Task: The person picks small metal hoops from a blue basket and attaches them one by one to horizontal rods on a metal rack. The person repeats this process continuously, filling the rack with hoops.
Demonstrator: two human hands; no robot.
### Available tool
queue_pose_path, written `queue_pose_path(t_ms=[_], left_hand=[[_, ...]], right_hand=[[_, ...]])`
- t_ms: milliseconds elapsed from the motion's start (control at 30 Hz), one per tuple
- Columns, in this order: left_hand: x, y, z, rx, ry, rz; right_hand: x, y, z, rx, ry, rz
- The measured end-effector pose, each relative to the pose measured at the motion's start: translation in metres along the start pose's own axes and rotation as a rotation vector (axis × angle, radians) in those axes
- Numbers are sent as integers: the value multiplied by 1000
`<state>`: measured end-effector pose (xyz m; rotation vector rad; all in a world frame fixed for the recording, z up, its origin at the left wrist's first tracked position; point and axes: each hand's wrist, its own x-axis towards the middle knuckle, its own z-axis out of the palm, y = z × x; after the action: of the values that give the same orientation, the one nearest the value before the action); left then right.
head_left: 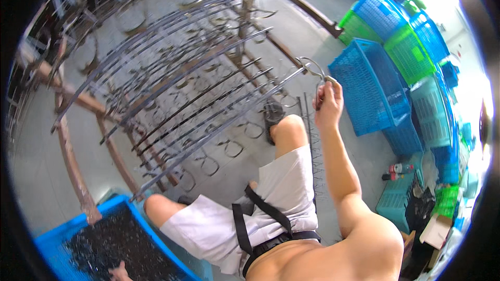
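My right hand (pixel 329 101) is raised beside the near right end of a metal rack (pixel 208 54), closed on a curved, ring-like metal piece (pixel 314 65). That piece lies at the tip of one of the rack's rods (pixel 284 84); whether it hangs on the rod cannot be told. At the lower left, my left hand (pixel 120 270) reaches into a blue crate (pixel 172 254) of small dark parts (pixel 112 237). Its visible fingers are apart, with nothing seen in them; the picture's lower edge cuts the hand off. Wire loops (pixel 233 149) hang under the rods.
Brown rack legs (pixel 70 161) stand between the crate and the rods. At right are an open blue basket (pixel 362 88), stacked green baskets (pixel 409 54), a teal basket (pixel 393 203) and bottles (pixel 401 168). A thin rod with spikes (pixel 313 151) runs beside my right leg.
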<state>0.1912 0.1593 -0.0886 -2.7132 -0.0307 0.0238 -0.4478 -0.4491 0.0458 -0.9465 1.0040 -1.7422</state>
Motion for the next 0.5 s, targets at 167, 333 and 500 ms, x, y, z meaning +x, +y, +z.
queue_pose_path(t_ms=[167,333,500], left_hand=[[-21,14,42,-558,137,-553],[-130,73,-74,-640,156,-483],[-154,89,-94,-785,135,-442]], right_hand=[[36,51,-14,90,141,159],[46,68,8,146,3,316],[50,54,28,-4,-40,417]])
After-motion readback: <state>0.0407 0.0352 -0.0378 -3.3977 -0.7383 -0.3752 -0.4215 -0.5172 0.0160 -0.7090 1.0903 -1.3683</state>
